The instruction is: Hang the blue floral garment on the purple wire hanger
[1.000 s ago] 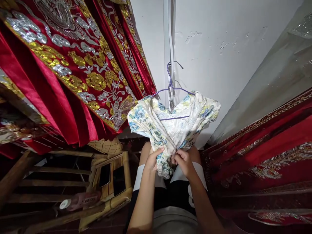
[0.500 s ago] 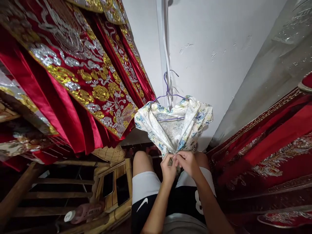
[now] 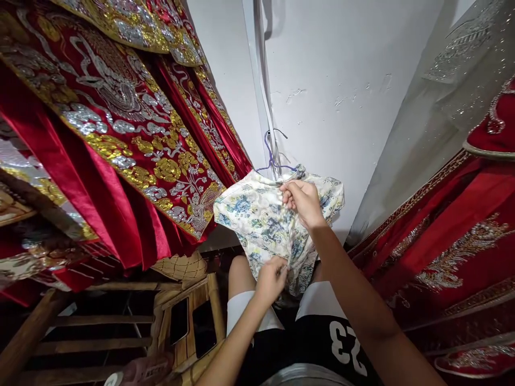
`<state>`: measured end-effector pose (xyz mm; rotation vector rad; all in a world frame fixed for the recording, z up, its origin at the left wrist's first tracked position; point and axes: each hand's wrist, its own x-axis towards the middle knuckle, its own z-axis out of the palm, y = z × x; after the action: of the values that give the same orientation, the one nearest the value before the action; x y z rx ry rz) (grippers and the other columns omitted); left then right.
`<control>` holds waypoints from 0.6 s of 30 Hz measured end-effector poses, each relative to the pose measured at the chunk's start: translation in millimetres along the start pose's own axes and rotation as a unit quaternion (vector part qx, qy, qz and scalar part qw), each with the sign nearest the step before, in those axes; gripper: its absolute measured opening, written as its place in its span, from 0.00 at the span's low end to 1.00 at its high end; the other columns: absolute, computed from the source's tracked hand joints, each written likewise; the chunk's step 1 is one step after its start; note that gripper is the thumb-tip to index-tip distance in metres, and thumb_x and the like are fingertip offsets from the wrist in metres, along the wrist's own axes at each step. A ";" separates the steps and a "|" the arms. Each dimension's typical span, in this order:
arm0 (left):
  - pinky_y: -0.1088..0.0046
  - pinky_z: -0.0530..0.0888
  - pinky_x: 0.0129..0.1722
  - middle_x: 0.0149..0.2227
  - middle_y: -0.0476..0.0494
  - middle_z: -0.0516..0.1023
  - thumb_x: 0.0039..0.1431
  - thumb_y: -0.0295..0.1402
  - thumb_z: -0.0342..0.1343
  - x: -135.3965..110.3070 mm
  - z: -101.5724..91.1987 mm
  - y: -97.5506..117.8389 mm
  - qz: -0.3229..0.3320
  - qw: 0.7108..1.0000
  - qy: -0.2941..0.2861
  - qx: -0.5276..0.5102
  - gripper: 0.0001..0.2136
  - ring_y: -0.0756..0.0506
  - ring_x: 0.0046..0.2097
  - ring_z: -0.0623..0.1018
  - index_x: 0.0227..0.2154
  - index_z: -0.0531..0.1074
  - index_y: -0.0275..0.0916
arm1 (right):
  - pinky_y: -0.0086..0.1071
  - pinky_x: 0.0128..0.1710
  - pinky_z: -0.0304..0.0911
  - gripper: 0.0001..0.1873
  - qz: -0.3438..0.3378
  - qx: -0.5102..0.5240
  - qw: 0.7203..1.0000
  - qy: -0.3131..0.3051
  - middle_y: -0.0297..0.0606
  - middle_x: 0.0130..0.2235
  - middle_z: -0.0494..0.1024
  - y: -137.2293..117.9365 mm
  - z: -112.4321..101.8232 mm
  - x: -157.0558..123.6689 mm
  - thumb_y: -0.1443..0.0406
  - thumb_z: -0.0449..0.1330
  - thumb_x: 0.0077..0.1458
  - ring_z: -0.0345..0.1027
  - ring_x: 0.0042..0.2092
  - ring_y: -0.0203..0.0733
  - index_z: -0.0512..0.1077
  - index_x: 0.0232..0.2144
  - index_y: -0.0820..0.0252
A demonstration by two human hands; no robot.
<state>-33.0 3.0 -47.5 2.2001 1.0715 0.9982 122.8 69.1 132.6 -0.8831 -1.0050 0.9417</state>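
Observation:
A white blouse with blue and yellow flowers (image 3: 257,214) hangs on a purple wire hanger (image 3: 270,161) in front of me, its front panels drawn together. My right hand (image 3: 301,201) pinches the cloth near the neckline. Lower on the front edge, my left hand (image 3: 272,276) has its fingers closed on the blouse. The fingertips of both hands partly hide the cloth they grip. Below the left hand the hem falls between my knees.
Red embroidered cloth (image 3: 161,139) hangs at the left, and more red beaded fabric (image 3: 462,230) at the right. Two phones, one a dark phone (image 3: 204,327), lie on a bamboo seat (image 3: 219,305). A pink bottle (image 3: 140,370) is beside them. White straps (image 3: 257,69) run down the wall.
My right hand has moved up from beside the left hand to the neckline. The blouse's open neck has been drawn closed. My left hand has gone slightly lower.

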 end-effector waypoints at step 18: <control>0.71 0.70 0.43 0.34 0.46 0.75 0.68 0.34 0.54 149.6 -141.1 48.3 0.070 0.878 0.467 -0.083 0.08 0.47 0.39 0.74 0.33 0.72 0.38 | 0.30 0.24 0.42 0.15 -0.031 -0.222 0.974 0.018 0.26 0.17 0.55 81.4 -27.7 -10.9 0.59 0.58 0.45 0.47 0.23 0.33 0.58 0.14 0.55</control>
<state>-58.4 113.0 131.1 1.6325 1.1206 2.2427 128.2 81.9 47.1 -1.2285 -1.2284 0.6524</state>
